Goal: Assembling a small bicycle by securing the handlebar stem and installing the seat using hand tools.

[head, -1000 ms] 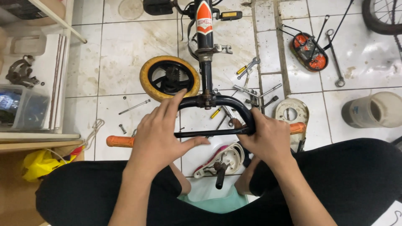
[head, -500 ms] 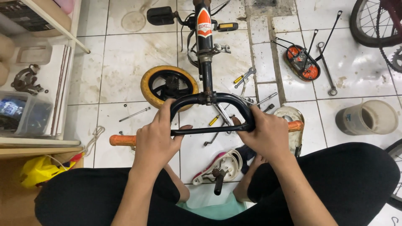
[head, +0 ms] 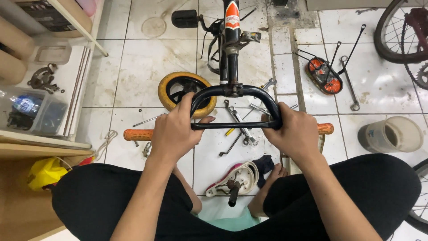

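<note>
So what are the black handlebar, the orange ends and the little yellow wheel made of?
The black handlebar looks like painted metal tube: thin, smooth, a little shiny, held by the left hand and right hand. The orange grips look like soft rubber or plastic, with a ribbed surface. The small wheel seems to have a yellowish rubber or foam tyre on a black, probably plastic, hub.

We see an evenly lit, fairly bright scene; the light seems to come from overhead and is soft. The white floor tiles [head: 138, 67] reflect a mild sheen in the upper middle of the frame, without harsh glare. Shadows are short and faint. Focus is sharp in the centre; the edges bend slightly from a wide lens, and the lower corners look darker.
</note>
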